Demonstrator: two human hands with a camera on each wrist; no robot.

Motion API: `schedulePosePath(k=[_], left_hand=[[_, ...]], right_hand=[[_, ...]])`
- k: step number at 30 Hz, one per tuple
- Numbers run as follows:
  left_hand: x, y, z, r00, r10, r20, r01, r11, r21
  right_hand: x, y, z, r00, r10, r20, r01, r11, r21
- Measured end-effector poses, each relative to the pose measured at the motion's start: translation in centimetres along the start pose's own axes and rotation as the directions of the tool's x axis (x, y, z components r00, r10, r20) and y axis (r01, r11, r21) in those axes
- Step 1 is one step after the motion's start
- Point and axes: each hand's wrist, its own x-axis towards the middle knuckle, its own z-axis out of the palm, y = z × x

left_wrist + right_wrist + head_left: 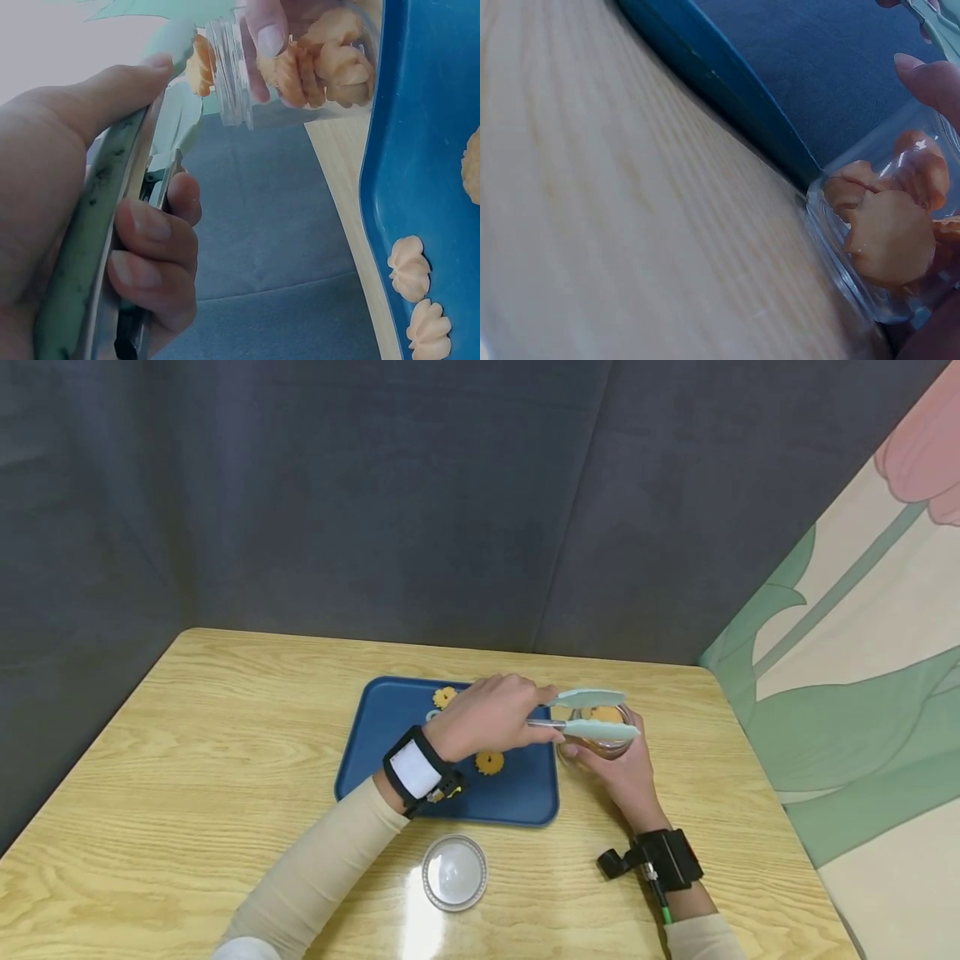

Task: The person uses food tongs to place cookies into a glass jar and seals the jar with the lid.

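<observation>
Fingers (154, 255) of the left hand (491, 714) are wrapped round the tongs (592, 697), above the blue tray (356, 768). Tongs look light, with stiff arms; best hold is mid-arm. Long axis runs left to right, heads pointing right, over the mouth of the clear jar (231, 82). A cookie (199, 66) sits between the heads at that mouth; likely light, dry, crumbly, so pinch gently by its sides. The jar is probably slick; take it round the body. Mouth faces the tongs; exact tilt unclear. Right hand (626, 777) grasps it, fingers curled round.
</observation>
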Motion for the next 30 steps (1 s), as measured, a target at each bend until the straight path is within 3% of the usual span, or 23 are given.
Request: schedulePosePath(k=[8,18,24,30], left_hand=[[0.0,0.1,-0.3,1.0,-0.026,0.011,0.027,0.999,-0.029],[-0.4,-0.2,-0.4,1.0,-0.021,-0.015,0.021,0.999,-0.025],[-1.2,-0.8,-0.8,0.997,-0.039,-0.063,0.036,0.998,-0.044],[-2.5,-1.7,-0.8,0.994,-0.079,-0.074,0.074,0.995,-0.072]], right_hand=[[0.3,-0.1,0.3,0.998,-0.063,0.003,0.063,0.997,0.055],[0.3,0.0,0.2,0.999,-0.049,-0.001,0.049,0.998,0.04],[0.0,0.1,0.1,1.0,0.003,-0.023,-0.004,1.0,-0.013],[0.0,0.0,0.1,0.999,-0.009,-0.036,0.008,1.0,-0.022]])
